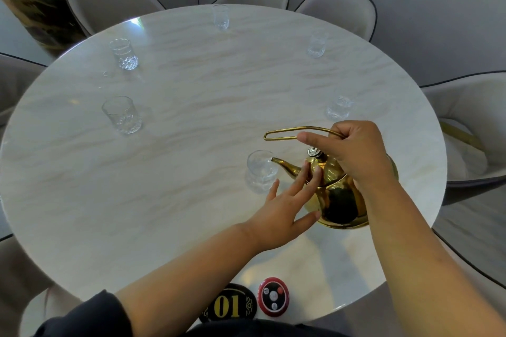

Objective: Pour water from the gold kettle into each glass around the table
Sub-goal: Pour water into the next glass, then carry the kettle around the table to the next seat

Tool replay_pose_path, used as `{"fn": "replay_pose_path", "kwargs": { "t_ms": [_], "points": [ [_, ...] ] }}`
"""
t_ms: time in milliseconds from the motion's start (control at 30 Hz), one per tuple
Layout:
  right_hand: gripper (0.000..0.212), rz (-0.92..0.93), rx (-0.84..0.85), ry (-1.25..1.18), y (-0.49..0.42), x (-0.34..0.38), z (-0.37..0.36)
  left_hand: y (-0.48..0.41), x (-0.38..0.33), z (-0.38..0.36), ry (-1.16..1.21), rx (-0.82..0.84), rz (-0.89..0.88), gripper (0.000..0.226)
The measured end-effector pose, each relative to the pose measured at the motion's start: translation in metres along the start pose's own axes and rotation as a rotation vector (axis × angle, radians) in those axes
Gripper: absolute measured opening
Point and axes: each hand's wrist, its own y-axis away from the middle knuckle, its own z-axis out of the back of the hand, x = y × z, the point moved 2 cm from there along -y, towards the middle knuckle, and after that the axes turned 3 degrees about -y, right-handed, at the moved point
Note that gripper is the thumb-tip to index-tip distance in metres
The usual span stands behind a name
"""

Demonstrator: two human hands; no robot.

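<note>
My right hand (353, 150) has its grip clamped on the wire handle of the gold kettle (339, 194), which sits tilted over the worktop (191, 117), spout tip at the rim of the nearest glass (261, 169). My left hand (284, 208) is spread, fingertips steadying the lid.

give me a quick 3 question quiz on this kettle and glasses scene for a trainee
1. How many glasses stand on the table?
2. True or false: the left hand grips the handle of the gold kettle.
3. The spout sits at the rim of which glass: A near glass, B far glass?

Key: 1. six. 2. false; the right hand grips it, left fingers rest on the lid. 3. A.
</note>
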Motion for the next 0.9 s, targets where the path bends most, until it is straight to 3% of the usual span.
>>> {"fn": "replay_pose_path", "kwargs": {
  "t_ms": [500,900],
  "points": [
    [0.052,-0.318,-0.113,-0.619,0.024,-0.047,0.021,-0.003,-0.006,-0.014,-0.129,-0.028,0.04,0.071],
    [0.042,-0.191,-0.01,-0.755,0.084,0.018,0.013,0.077,-0.037,-0.008,-0.174,-0.247,0.078,0.06]
  ]
}}
